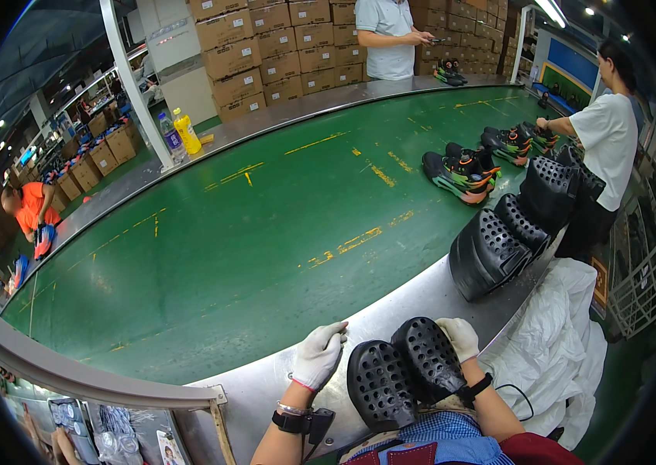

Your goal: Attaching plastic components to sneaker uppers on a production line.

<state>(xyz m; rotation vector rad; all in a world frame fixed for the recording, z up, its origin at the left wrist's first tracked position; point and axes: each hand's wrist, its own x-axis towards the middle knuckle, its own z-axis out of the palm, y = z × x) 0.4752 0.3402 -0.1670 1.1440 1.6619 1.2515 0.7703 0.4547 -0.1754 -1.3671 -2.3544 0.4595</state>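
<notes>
Two black perforated clogs (380, 384) stand side by side near my body, at the metal edge of the worktable. My right hand (461, 338), in a white glove, is at the far side of the right-hand clog (430, 358), its fingers closed against it and partly hidden by it. My left hand (318, 358), also gloved, hovers just left of the pair and does not touch it. Its fingers are curled together, one bare fingertip showing; whatever lies inside is hidden. More thick-soled black clogs (487, 256) stand in a row on the metal edge to the right.
A green conveyor belt (250, 232) runs across. Black sneakers with bright soles (463, 174) sit on its right part, near a co-worker in white (603, 147). White sheeting (549, 341) hangs at my right. Bottles (185, 130) stand on the far edge.
</notes>
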